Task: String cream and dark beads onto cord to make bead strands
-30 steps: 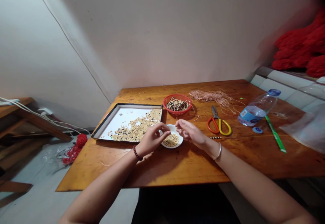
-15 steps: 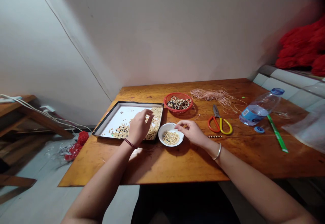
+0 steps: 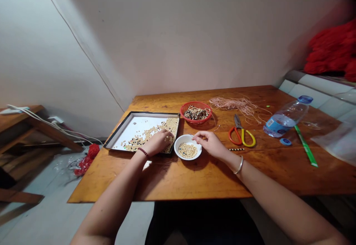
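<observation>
Beads (image 3: 154,130) looked easy to scatter: the left hand (image 3: 158,142) was curled down on them in the near right corner of the tray (image 3: 116,134), and I couldn't tell if it gripped any, so a nudge could've sent some rolling. The right hand (image 3: 210,143) was pinched shut, on what I couldn't tell, beside the white dish (image 3: 183,139) that sat between both hands.

We log one view, worn on the person's head, looking forward and down across the table (image 3: 194,178) toward the wall (image 3: 180,33) behind it. Both forearms enter from the bottom edge, and the left hand (image 3: 157,142) and right hand (image 3: 211,144) sit near mid-frame, small in the wide field. The whole tabletop fits in frame, with floor (image 3: 41,219) showing at the left.
</observation>
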Tool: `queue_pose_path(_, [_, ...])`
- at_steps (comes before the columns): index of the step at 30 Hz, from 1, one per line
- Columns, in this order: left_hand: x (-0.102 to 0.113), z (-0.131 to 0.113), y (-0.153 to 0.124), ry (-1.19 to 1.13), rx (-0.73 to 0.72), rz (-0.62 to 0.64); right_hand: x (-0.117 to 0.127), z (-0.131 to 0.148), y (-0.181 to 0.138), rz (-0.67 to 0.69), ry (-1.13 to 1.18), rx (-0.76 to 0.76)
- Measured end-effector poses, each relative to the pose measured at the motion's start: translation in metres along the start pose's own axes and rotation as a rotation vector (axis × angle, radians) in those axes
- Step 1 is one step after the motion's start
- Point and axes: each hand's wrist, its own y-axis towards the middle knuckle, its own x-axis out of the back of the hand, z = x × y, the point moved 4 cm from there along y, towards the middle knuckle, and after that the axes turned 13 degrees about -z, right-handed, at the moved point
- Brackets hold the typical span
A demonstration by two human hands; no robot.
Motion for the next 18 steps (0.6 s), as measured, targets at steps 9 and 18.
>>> queue_pose_path(9, [-0.0015, 0.0042, 0.0028, -0.026, 0.137, 0.007, 0.0011, 0.0002, -0.0007, 0.007, -0.037, -0.003])
queue_pose_path(18, [0.0038, 0.0068, 0.0037, -0.141, 0.141, -0.080, -0.0003, -0.0008, -0.0018, 0.017, -0.071, -0.007])
